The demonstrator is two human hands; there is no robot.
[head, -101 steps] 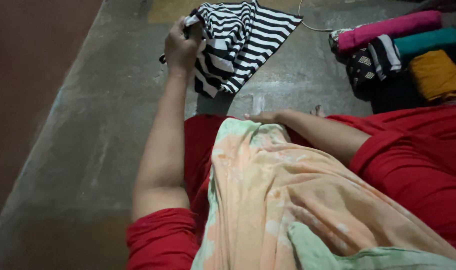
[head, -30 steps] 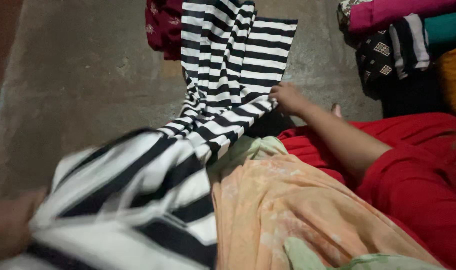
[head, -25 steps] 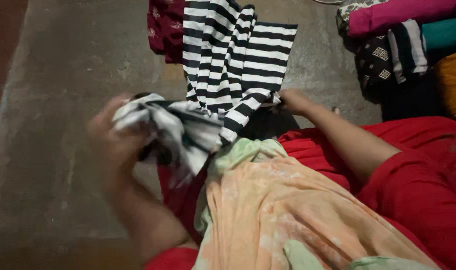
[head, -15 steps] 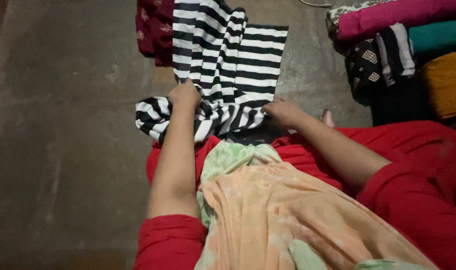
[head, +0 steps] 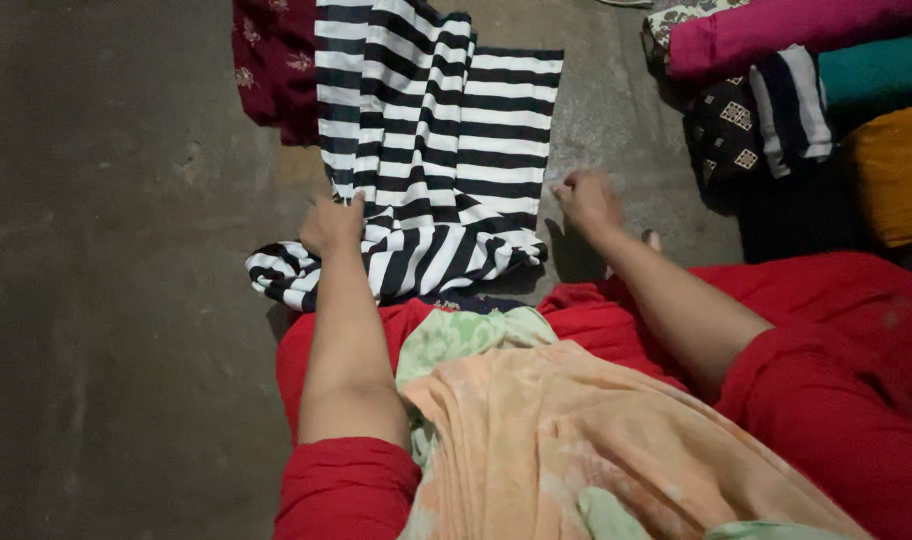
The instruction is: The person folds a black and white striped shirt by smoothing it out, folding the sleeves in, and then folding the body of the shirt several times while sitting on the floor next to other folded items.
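Fingers of the left hand (head: 331, 222) curl down onto the black-and-white striped cloth (head: 446, 150), gripping its left edge just left of the frame's centre, where the flat part meets a bunched, crumpled end. The right hand (head: 586, 198) sits right of centre, loosely closed, just beside the cloth's right edge; whether it pinches the hem or merely rests next to it I cannot tell

Striped cloth lies spread on the grey concrete floor (head: 116, 300), running from the top of the frame down to the middle, its stripes crosswise. Its near end is gathered in a rumpled fold that reaches toward the lower left and touches the person's red garment (head: 836, 380). Both forearms stretch up from the bottom of the frame out of red sleeves, and a peach and pale green printed cloth (head: 536, 440) drapes over the lap between them

At the upper left, a maroon patterned cloth (head: 271, 60) lies partly under the striped one. At the upper right sits a pile of folded clothes (head: 806, 70): pink, teal, mustard yellow, a black piece with small square motifs and another striped one
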